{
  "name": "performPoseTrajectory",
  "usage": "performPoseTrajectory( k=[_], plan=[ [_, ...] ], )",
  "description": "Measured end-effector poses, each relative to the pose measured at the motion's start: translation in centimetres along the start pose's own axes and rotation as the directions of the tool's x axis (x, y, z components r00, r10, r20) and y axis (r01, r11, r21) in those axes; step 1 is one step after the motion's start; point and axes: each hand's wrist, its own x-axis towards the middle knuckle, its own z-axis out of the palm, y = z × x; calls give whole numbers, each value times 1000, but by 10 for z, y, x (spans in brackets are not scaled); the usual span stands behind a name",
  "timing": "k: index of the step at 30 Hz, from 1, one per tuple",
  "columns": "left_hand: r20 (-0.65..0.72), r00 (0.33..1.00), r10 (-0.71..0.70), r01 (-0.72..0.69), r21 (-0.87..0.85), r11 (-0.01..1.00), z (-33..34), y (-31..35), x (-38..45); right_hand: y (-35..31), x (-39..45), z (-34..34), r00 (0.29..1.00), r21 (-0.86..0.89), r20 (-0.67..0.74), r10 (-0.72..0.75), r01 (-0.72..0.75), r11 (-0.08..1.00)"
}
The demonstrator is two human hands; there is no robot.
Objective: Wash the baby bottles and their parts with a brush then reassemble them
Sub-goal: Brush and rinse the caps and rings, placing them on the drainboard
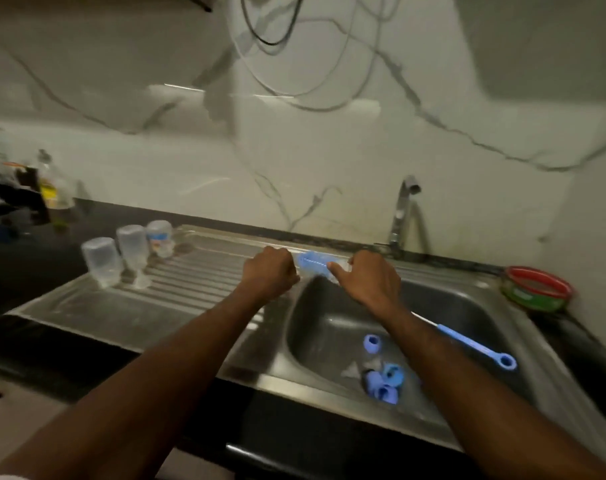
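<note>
Above the sink (329, 306), my left hand (270, 275) is curled round the end of what looks like a clear bottle (339, 266). A blue brush head (313, 263) shows inside it, between my hands. My right hand (367, 278) grips the brush, and its blue handle (474, 344) runs out under my forearm to a ring end. Three clear bottles (102, 261) (133, 254) (160, 237) stand upside down on the drainboard. Blue rings and caps (384, 382) and a clear teat (351, 370) lie at the basin bottom. The picture is motion-blurred.
A steel tap (403, 209) stands behind the basin. A red and green bowl (535, 289) sits on the sink's right rim. A tall bottle (53, 192) and dark clutter stand at the far left of the black counter (34, 258).
</note>
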Motion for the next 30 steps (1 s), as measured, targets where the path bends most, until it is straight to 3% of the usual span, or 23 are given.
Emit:
performPoseTrajectory(
  k=[8, 11, 12, 14, 16, 19, 23, 27, 30],
  plan=[
    [123, 979, 165, -159, -57, 986, 69, 100, -3, 103, -4, -8, 987, -85, 46, 156, -151, 985],
    [313, 937, 154, -168, 17, 986, 99, 113, -4, 130, -9, 9, 980, -139, 105, 168, -153, 978],
    [430, 884, 183, -215, 26, 976, 107, 115, -3, 137, -9, 15, 975, -157, 139, 174, -151, 976],
    [668, 692, 273, -368, 1, 930, 119, 116, -1, 149, -8, 24, 959, -178, 207, 192, -156, 972],
    [790, 540, 290, -458, -13, 889, 126, 115, 0, 158, -3, 30, 949, -188, 241, 201, -157, 969],
    [833, 482, 270, -536, 37, 844, 135, 113, 1, 168, 4, 35, 940, -206, 265, 216, -163, 965],
    [751, 568, 336, -594, 92, 800, 147, 115, 1, 175, 6, 35, 933, -234, 273, 237, -175, 956],
    [515, 784, 347, -352, -91, 931, 145, 118, 14, 179, 5, 25, 921, -305, 267, 283, -198, 932],
    [227, 930, 288, -210, -316, 925, 139, 123, 26, 180, 4, 21, 913, -338, 272, 304, -205, 919]
  ],
)
